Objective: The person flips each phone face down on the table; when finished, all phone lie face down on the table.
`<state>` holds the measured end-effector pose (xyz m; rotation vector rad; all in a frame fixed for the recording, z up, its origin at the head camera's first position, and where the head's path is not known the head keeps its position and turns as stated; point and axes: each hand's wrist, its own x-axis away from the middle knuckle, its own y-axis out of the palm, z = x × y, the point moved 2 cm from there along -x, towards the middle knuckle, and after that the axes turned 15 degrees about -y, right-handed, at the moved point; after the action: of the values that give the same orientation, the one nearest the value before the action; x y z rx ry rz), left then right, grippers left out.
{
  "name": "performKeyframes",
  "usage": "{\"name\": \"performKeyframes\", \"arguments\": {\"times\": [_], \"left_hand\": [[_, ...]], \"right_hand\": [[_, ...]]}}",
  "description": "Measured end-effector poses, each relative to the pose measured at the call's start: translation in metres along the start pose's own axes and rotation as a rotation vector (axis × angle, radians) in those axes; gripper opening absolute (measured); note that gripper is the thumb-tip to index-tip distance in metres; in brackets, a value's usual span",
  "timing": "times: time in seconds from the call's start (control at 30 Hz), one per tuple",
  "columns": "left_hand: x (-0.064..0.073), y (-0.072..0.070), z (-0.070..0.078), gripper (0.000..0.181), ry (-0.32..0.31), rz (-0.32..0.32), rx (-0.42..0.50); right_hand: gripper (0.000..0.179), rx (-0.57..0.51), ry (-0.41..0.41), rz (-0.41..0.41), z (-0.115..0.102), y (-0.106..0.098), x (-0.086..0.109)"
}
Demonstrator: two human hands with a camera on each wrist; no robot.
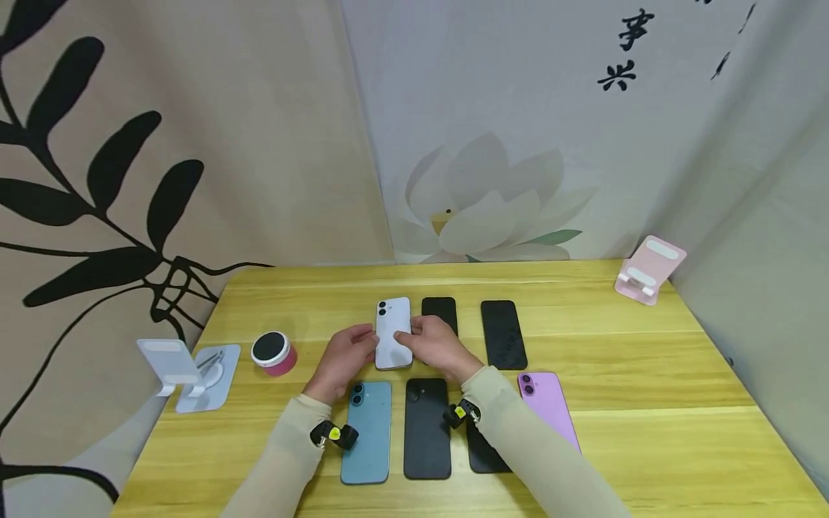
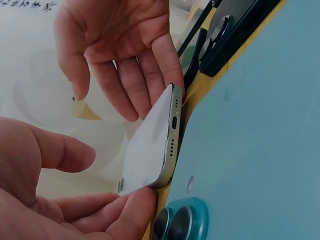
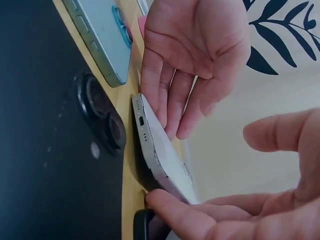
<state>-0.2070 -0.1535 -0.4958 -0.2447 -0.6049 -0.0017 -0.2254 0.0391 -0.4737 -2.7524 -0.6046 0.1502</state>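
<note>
A white phone (image 1: pixel 393 342) lies near the middle of the wooden table, its two camera lenses at the upper left of its back. At its left edge, the fingertips of my left hand (image 1: pixel 345 358) touch it. My right hand (image 1: pixel 443 347) has its fingertips along the opposite edge. In the wrist views the thumbs stand raised off the phone, and its port end (image 2: pixel 174 122) tilts a little above the table. Closest below the hands are a teal phone (image 1: pixel 369 446) and a black phone (image 1: pixel 426 442). A dark phone (image 1: pixel 440 308) is partly hidden behind my right hand.
Another dark phone (image 1: pixel 504 334) lies to the right, and a purple phone (image 1: pixel 550 406) and a black one (image 1: pixel 484 457) sit partly under my right sleeve. A pale blue stand (image 1: pixel 171 363) and a pink jar (image 1: pixel 280 365) are at left. One pink stand (image 1: pixel 650 270) occupies the far right corner.
</note>
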Motion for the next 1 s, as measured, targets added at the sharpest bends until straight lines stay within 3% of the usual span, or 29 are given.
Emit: {"name": "performKeyframes", "arguments": {"times": [0.1, 0.2, 0.33, 0.63, 0.77, 0.9, 1.0], "left_hand": [[0.0, 0.002, 0.0, 0.053, 0.003, -0.002, -0.004], [0.001, 0.002, 0.0, 0.053, 0.004, 0.004, -0.007], [0.002, 0.003, 0.0, 0.054, 0.003, 0.006, -0.02], [0.007, 0.004, 0.003, 0.056, 0.024, 0.021, -0.074], [0.01, 0.007, 0.007, 0.056, 0.076, 0.073, -0.123], [0.012, 0.015, 0.014, 0.052, 0.128, 0.127, -0.115], [0.012, 0.024, 0.019, 0.046, 0.153, 0.134, -0.093]], "right_hand": [[0.04, 0.07, 0.007, 0.007, -0.001, 0.0, 0.002], [0.053, 0.127, 0.013, -0.001, -0.001, 0.0, 0.004], [0.069, 0.121, 0.013, 0.0, -0.001, 0.0, 0.006], [0.067, 0.071, 0.007, 0.0, 0.0, -0.005, 0.009], [0.065, 0.046, -0.003, -0.002, -0.001, -0.01, 0.011], [0.057, 0.062, -0.048, 0.021, 0.002, -0.019, 0.012], [0.049, 0.098, -0.076, 0.057, 0.007, -0.029, 0.013]]}}
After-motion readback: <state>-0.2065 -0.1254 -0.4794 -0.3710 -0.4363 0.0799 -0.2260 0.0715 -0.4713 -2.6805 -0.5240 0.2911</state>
